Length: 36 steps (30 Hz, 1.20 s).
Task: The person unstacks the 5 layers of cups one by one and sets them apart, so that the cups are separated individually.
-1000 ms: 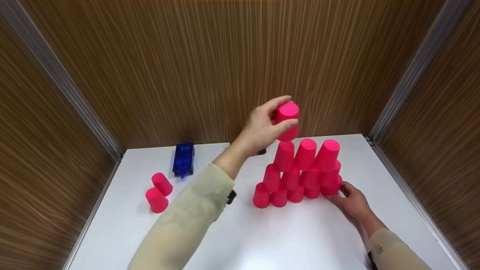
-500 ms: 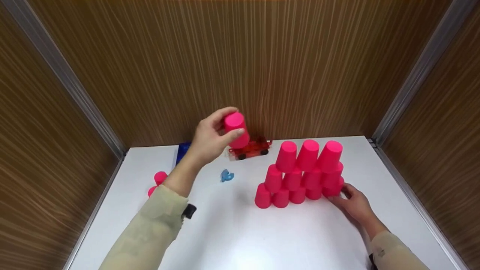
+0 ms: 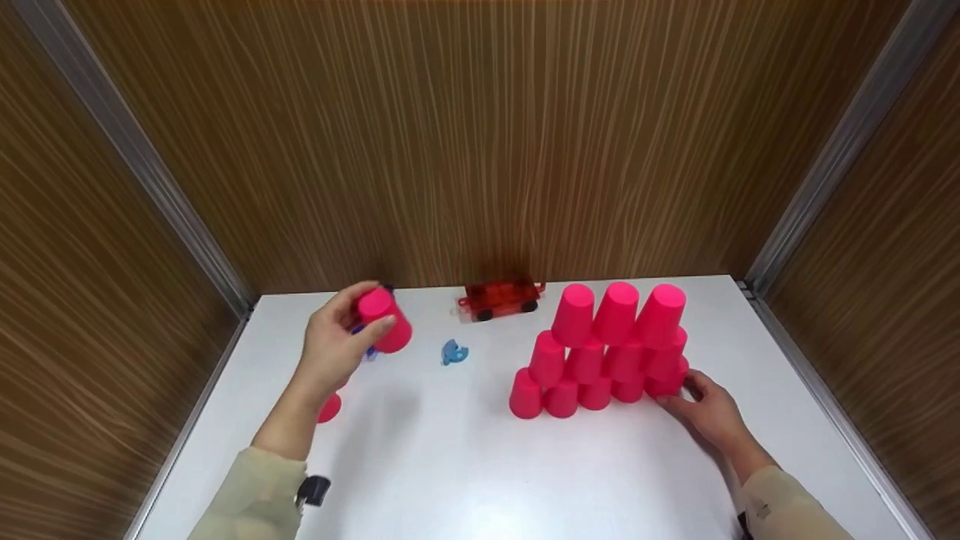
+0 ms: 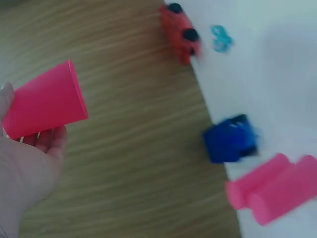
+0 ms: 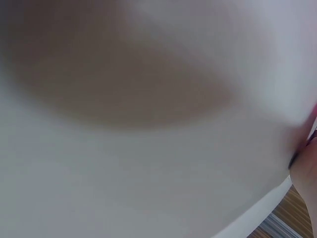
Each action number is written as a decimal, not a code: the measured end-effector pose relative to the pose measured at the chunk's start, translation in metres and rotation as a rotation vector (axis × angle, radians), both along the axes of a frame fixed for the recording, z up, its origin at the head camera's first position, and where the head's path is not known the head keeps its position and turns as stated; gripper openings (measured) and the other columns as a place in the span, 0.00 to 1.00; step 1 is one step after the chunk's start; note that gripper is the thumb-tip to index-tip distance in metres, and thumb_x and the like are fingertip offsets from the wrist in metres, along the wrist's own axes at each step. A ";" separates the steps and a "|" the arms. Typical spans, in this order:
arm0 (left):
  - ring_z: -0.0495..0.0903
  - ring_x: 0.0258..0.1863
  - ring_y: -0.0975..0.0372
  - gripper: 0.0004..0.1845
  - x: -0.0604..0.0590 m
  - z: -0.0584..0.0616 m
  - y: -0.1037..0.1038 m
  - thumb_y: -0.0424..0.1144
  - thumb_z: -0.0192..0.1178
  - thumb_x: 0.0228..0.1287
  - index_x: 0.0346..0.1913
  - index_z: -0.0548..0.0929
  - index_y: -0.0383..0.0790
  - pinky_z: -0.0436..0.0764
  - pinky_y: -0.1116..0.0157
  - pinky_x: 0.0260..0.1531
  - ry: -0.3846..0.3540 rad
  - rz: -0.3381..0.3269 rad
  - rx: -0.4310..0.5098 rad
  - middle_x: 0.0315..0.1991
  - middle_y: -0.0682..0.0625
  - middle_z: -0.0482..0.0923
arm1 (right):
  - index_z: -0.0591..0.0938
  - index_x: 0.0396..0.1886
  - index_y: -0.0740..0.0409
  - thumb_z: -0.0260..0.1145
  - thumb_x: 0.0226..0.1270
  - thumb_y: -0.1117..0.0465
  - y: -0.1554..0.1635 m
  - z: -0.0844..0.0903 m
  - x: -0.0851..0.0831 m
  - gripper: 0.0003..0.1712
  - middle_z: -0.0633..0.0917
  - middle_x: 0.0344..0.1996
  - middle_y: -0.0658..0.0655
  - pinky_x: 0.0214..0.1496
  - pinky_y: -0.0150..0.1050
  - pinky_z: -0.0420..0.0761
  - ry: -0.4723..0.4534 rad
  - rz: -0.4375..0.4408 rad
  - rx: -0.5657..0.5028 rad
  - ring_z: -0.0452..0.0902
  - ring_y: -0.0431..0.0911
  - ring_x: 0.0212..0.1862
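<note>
My left hand [image 3: 330, 346] holds a pink cup [image 3: 394, 328] upside down in the air over the left part of the table, fingers and thumb around its sides. In the left wrist view this cup [image 4: 48, 101] shows its rim pointing away from the palm. Two more pink cups [image 4: 287, 191] stand together on the table; the head view has them mostly behind the left hand. To the right, upside-down pink cups [image 3: 586, 361] form a stack of three rows, with three on top. My right hand [image 3: 711, 411] grips the bottom row's rightmost cup [image 3: 664, 384] between thumb and fingers.
A translucent red toy cart [image 3: 501, 298] sits by the back wall. In front of it lies a small light-blue piece [image 3: 454, 352]. A dark blue toy [image 4: 230, 140] is partly hidden behind the left hand in the head view. Wood-grain walls [image 3: 480, 142] enclose the white table [image 3: 480, 465].
My left hand has carried its cup from above the stack leftward and downward. The red cart and light-blue piece came into sight. The right hand has stayed at the bottom cup.
</note>
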<state>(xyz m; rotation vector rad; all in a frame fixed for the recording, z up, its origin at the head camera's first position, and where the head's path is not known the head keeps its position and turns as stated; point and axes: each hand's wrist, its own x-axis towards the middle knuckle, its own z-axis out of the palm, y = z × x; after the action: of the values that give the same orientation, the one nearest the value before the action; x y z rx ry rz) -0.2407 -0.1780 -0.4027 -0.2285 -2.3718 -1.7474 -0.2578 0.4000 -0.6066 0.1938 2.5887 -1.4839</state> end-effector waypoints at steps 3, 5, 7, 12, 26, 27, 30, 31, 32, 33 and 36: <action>0.75 0.70 0.53 0.35 0.008 -0.019 -0.016 0.42 0.75 0.68 0.75 0.74 0.44 0.81 0.57 0.64 -0.050 0.045 -0.006 0.70 0.47 0.75 | 0.60 0.85 0.53 0.76 0.67 0.39 0.000 0.001 0.001 0.56 0.63 0.80 0.66 0.72 0.63 0.73 -0.003 0.000 -0.001 0.54 0.70 0.80; 0.75 0.70 0.54 0.36 0.015 -0.030 -0.026 0.44 0.75 0.68 0.76 0.73 0.45 0.81 0.58 0.64 -0.097 0.082 -0.009 0.71 0.47 0.75 | 0.60 0.85 0.54 0.76 0.67 0.39 0.000 0.002 0.001 0.56 0.63 0.80 0.66 0.72 0.62 0.73 -0.001 0.001 -0.004 0.54 0.70 0.80; 0.75 0.70 0.53 0.37 0.022 -0.041 -0.035 0.44 0.75 0.68 0.76 0.73 0.45 0.81 0.57 0.64 -0.143 0.117 -0.004 0.71 0.46 0.75 | 0.60 0.85 0.54 0.76 0.68 0.39 0.001 0.002 0.001 0.56 0.63 0.80 0.66 0.72 0.62 0.73 0.001 0.003 -0.008 0.54 0.69 0.80; 0.72 0.72 0.49 0.39 0.040 -0.063 -0.056 0.42 0.75 0.69 0.79 0.70 0.43 0.81 0.55 0.63 -0.221 0.178 -0.001 0.74 0.42 0.72 | 0.60 0.85 0.54 0.75 0.68 0.38 0.000 0.003 0.001 0.56 0.64 0.79 0.66 0.72 0.62 0.73 0.007 -0.001 -0.003 0.54 0.69 0.80; 0.71 0.72 0.46 0.43 0.071 -0.104 -0.107 0.46 0.76 0.66 0.80 0.68 0.42 0.80 0.77 0.54 -0.365 0.299 -0.059 0.76 0.39 0.69 | 0.61 0.85 0.54 0.76 0.67 0.38 -0.003 -0.003 0.000 0.55 0.63 0.80 0.65 0.72 0.59 0.74 0.008 -0.014 -0.042 0.54 0.68 0.80; 0.71 0.73 0.45 0.44 0.073 -0.107 -0.110 0.47 0.76 0.66 0.80 0.67 0.42 0.80 0.76 0.54 -0.383 0.307 -0.066 0.76 0.39 0.68 | 0.61 0.84 0.54 0.76 0.67 0.38 -0.002 -0.003 0.000 0.55 0.63 0.80 0.65 0.72 0.59 0.75 0.007 -0.015 -0.039 0.54 0.68 0.80; 0.70 0.74 0.44 0.45 0.077 -0.116 -0.117 0.47 0.76 0.66 0.81 0.66 0.41 0.80 0.75 0.55 -0.416 0.320 -0.068 0.77 0.38 0.67 | 0.61 0.84 0.53 0.76 0.67 0.38 -0.002 -0.003 0.001 0.55 0.64 0.80 0.64 0.71 0.59 0.76 0.008 -0.016 -0.039 0.55 0.68 0.80; 0.69 0.74 0.44 0.45 0.078 -0.119 -0.119 0.47 0.76 0.66 0.81 0.66 0.41 0.79 0.75 0.56 -0.424 0.322 -0.063 0.77 0.38 0.67 | 0.62 0.84 0.53 0.77 0.66 0.38 -0.002 -0.002 0.001 0.55 0.64 0.79 0.64 0.70 0.59 0.77 0.007 -0.019 -0.042 0.55 0.67 0.80; 0.69 0.74 0.44 0.45 0.078 -0.122 -0.120 0.47 0.76 0.66 0.81 0.66 0.41 0.79 0.74 0.58 -0.432 0.324 -0.060 0.78 0.38 0.66 | 0.62 0.84 0.52 0.77 0.66 0.38 -0.002 -0.002 0.001 0.55 0.64 0.79 0.64 0.70 0.58 0.77 0.006 -0.021 -0.045 0.55 0.67 0.80; 0.69 0.74 0.44 0.45 0.079 -0.124 -0.122 0.47 0.76 0.67 0.81 0.66 0.41 0.78 0.72 0.59 -0.438 0.326 -0.052 0.78 0.38 0.66 | 0.62 0.84 0.53 0.77 0.66 0.38 -0.002 -0.002 0.001 0.55 0.64 0.79 0.65 0.70 0.58 0.77 0.007 -0.017 -0.043 0.55 0.68 0.79; 0.67 0.75 0.44 0.44 0.078 -0.130 -0.125 0.46 0.75 0.68 0.81 0.65 0.41 0.75 0.65 0.62 -0.455 0.329 -0.029 0.78 0.37 0.65 | 0.62 0.84 0.52 0.77 0.66 0.38 -0.002 0.000 0.001 0.55 0.64 0.79 0.64 0.70 0.58 0.77 0.004 -0.018 -0.039 0.55 0.68 0.80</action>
<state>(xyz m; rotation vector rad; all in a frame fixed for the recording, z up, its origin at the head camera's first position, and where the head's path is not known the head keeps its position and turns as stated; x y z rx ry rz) -0.1624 -0.3029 -0.5331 0.5851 -2.5364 -1.7428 -0.2567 0.3977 -0.6070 0.2106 2.5654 -1.5413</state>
